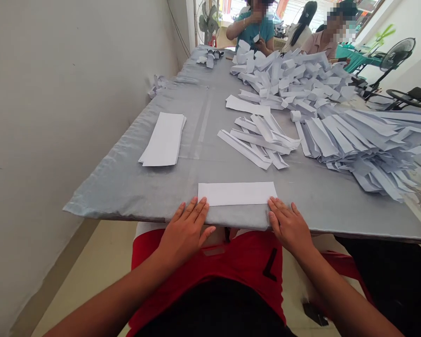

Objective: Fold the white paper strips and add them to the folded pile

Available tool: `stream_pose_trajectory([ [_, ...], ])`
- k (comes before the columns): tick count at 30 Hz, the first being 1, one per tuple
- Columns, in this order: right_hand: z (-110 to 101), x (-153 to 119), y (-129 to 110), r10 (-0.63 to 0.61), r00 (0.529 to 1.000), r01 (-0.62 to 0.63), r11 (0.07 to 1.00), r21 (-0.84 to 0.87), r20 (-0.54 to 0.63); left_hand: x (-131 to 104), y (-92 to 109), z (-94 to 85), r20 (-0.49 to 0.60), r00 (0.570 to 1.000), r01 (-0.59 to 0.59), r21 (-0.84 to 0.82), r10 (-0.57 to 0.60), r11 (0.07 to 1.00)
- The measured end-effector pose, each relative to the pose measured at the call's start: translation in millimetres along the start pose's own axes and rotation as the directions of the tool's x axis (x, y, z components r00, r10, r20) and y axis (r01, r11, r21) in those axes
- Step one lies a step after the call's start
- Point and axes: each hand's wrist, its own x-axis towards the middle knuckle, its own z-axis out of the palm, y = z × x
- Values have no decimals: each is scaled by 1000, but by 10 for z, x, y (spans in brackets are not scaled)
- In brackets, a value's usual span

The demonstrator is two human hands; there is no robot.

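Note:
A white paper strip [237, 193] lies flat near the front edge of the table, its long side running left to right. The fingertips of my left hand [189, 224] rest at its lower left corner, fingers stretched out and thumb apart. At the lower right corner, my right hand [287, 224] touches the strip with its fingers extended flat. Farther off to the left sits a stack of white paper sheets [164, 139]. Beyond the strip, several narrow folded paper strips [259, 138] lie in a loose, crossed heap.
A grey cloth covers the table [126, 187]. Fanned folded papers [358, 140] spread at the right, and a big pile of folded paper pieces [287, 75] stands at the back. People sit at the far end. A wall [73, 93] runs along the left.

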Motion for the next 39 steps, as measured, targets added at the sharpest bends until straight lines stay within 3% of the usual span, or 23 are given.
stream_pose_trajectory([
  [8,-51,344,-44,51,991,-34,989,144,-121,208,-125,-52,-115,993,-2,-28,-1,1000],
  [13,34,544,-185,-16,997,-1,973,231,72,445,-164,-51,-58,996,68,-85,-73,994],
  [19,160,694,-178,-63,982,18,970,242,180,673,-232,174,81,996,38,-169,-24,985],
  [23,157,717,-157,-86,986,48,966,253,141,688,-278,253,155,986,-37,-189,67,981],
  [30,142,665,-230,-106,994,101,980,172,16,659,-191,118,69,992,-100,-101,107,990],
  [39,108,666,-245,-183,983,172,951,257,20,652,-135,78,95,976,-182,-132,195,975],
])
